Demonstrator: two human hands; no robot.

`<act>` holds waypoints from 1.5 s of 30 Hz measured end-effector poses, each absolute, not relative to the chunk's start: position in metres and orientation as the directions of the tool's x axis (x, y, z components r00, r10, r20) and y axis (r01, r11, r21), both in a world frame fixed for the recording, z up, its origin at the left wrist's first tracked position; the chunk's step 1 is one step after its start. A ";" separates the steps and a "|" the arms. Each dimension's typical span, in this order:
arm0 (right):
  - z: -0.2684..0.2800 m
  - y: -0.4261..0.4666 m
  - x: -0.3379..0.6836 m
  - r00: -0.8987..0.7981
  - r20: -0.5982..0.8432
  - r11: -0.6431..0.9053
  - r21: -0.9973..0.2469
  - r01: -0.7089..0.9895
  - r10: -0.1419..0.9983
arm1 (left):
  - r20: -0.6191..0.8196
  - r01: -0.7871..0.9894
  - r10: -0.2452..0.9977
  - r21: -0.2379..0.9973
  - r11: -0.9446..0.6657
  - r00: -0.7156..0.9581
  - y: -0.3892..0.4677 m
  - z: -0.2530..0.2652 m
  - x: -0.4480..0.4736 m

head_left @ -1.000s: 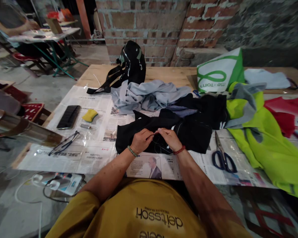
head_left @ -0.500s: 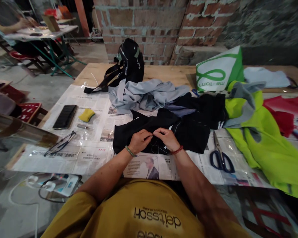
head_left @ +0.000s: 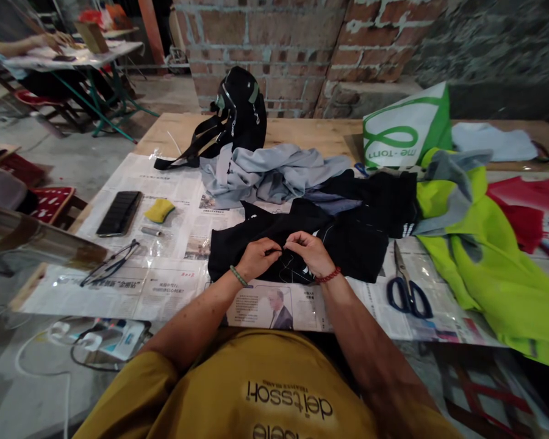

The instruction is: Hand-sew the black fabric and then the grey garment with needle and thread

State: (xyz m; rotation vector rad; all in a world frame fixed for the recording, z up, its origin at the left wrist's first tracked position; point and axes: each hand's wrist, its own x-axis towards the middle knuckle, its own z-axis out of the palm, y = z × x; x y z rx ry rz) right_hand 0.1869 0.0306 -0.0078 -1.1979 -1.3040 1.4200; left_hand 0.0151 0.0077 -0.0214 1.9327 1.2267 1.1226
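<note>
A black garment with white stripes lies crumpled on the newspaper in front of me. Over it, my left hand is closed in a pinch, its fingertips almost meeting those of the other hand. My right hand also pinches, thumb against forefinger. A thin pale thread loops down over the black cloth from between the fingertips. Whatever else the left fingertips hold is too small to make out. Dark-handled scissors rest right of the garment, blades partly apart.
Newspaper covers the table. Left lie a phone, a yellow sponge, a thread spool and glasses. Behind are grey cloth, a black bag and a green-white bag; right, a lime garment. Another person sits far left.
My right hand has tilted slightly, fingertips shifting a little away from the left hand's. My left hand stays nearly in place. The view has shifted very slightly.
</note>
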 end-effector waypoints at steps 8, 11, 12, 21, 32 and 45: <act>-0.005 0.031 0.188 -0.299 -0.085 -0.023 -0.978 0.206 0.950 | 0.368 0.436 0.907 0.796 -0.420 0.203 0.008 -0.023 0.017; -0.009 0.031 0.185 -0.209 -0.060 -0.026 -0.986 0.163 0.976 | 0.324 0.463 0.926 0.802 -0.377 0.194 0.010 -0.022 0.016; -0.010 0.031 0.184 -0.183 -0.057 -0.031 -0.990 0.138 0.981 | 0.298 0.475 0.936 0.807 -0.351 0.186 0.011 -0.022 0.015; -0.014 0.030 0.179 -0.082 -0.085 -0.086 -0.996 -0.009 0.993 | 0.327 0.463 0.904 0.779 -0.423 0.276 0.010 -0.018 0.013; -0.010 0.036 0.186 0.023 -0.117 -0.106 -0.958 -0.266 0.993 | 0.273 0.425 0.912 0.818 -0.387 0.306 0.003 -0.018 0.018; -0.012 0.049 0.208 0.006 -0.162 -0.132 -0.823 -0.553 0.987 | -0.075 0.276 0.954 0.961 -0.008 0.290 0.012 -0.008 0.009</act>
